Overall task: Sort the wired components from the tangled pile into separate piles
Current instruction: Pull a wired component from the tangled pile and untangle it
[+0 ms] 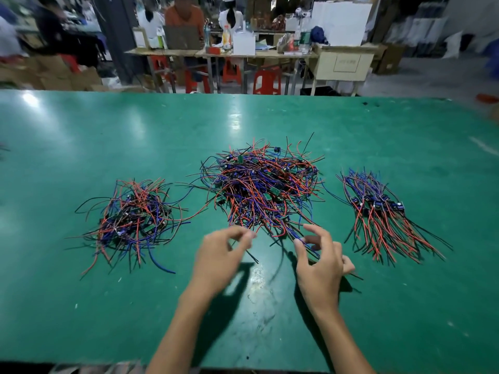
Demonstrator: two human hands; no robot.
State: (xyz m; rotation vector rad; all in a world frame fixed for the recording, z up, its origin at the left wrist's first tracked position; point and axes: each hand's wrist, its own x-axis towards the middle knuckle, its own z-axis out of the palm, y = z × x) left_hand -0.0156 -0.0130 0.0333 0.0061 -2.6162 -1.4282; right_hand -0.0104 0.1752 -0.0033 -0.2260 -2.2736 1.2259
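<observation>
A big tangled pile (pixel 263 190) of red, blue and black wired components with small green boards lies mid-table. To its left sits a looser pile (pixel 132 220). On the right is a pile (pixel 378 211) with its wires laid roughly parallel. Both hands hover at the near edge of the tangled pile. My left hand (pixel 221 260) has its fingers curled, thumb close to fingertips, and a thin black wire (pixel 252 256) trails from under them. My right hand (pixel 318 263) pinches blue and black wires (pixel 293 234) that run back into the tangled pile.
The green table (pixel 81 147) stretches wide around the piles. Its far edge meets a workshop aisle with red stools (pixel 266 82), other benches and seated people. The near edge of the table is at the bottom of the view.
</observation>
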